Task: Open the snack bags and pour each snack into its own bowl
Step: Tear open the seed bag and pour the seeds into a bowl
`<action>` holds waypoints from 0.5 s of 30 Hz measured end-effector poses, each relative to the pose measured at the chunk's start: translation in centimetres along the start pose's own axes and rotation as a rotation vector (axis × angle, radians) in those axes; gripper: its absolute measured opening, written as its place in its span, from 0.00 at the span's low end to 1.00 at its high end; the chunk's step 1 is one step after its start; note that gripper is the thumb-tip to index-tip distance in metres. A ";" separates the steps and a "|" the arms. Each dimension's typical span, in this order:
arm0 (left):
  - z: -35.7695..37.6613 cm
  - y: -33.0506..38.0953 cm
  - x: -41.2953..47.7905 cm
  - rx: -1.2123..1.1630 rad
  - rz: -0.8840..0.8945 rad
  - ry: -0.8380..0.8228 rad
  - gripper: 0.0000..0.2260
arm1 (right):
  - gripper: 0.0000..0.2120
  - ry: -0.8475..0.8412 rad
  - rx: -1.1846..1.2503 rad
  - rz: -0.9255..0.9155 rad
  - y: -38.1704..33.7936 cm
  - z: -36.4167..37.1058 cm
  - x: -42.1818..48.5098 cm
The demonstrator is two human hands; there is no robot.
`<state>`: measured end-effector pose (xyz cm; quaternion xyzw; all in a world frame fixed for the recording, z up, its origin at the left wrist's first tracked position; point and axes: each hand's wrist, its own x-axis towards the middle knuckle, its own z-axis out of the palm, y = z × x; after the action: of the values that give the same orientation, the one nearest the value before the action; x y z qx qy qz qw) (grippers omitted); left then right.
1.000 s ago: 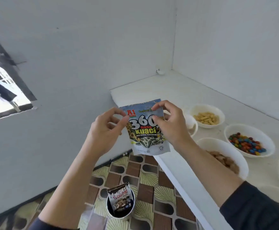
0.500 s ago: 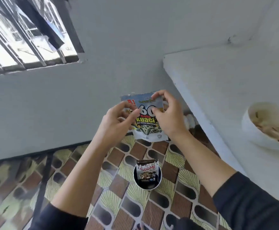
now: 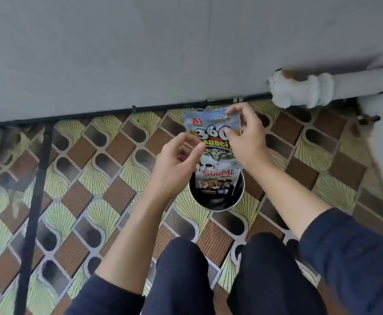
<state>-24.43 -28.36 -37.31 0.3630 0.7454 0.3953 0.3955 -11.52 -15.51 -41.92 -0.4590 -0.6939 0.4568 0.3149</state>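
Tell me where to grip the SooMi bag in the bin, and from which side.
Pinch the SooMi bag by its top edge, coming straight down. It stands upright in the round bin, whose wall closes off its sides. The kuaci bag, held by the left hand and right hand, hangs over it and likely must move aside first.

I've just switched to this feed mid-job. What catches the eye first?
The grey-blue foil sunflower-seed bag printed 360 Kuaci is held up at centre frame: the right hand pinches its top edge and the left hand pinches its left edge. Just below it, a small round metal bin stands on the patterned brown-and-green floor tiles, with a dark SooMi snack bag upright inside.
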 end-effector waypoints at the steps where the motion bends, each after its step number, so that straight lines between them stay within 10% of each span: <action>1: 1.0 -2.4 0.8 0.002 -0.026 -0.007 0.05 | 0.17 -0.015 -0.002 0.015 2.8 1.3 -0.1; 9: 5.4 -14.8 3.7 0.059 -0.205 -0.090 0.06 | 0.19 -0.183 -0.061 0.202 19.1 7.0 -2.9; 15: 4.4 -12.2 3.9 0.094 -0.200 -0.136 0.06 | 0.17 -0.202 -0.033 0.331 16.6 4.3 -3.7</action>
<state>-25.02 -28.85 -50.86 0.3309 0.7671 0.2930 0.4650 -8.06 -17.71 -58.96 -0.5239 -0.6444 0.5345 0.1565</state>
